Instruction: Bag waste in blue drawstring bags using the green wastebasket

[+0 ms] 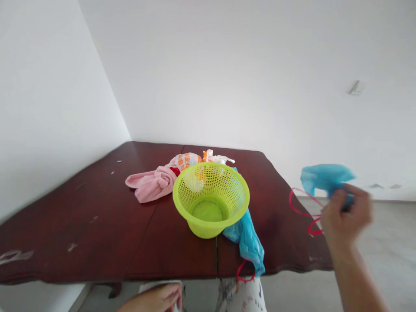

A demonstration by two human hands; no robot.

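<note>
Fingers (359, 195) of the right hand (346, 214) curl closed, in the head view, on a thin blue bag (326, 175), raised right of the table (97, 234); blur hides the exact grip. Gathering the trailing red cord (316, 232) into that pinch should prevent snagging. The left hand (161, 298) sits low, half-curled; whether it holds anything, I cannot tell.
</note>
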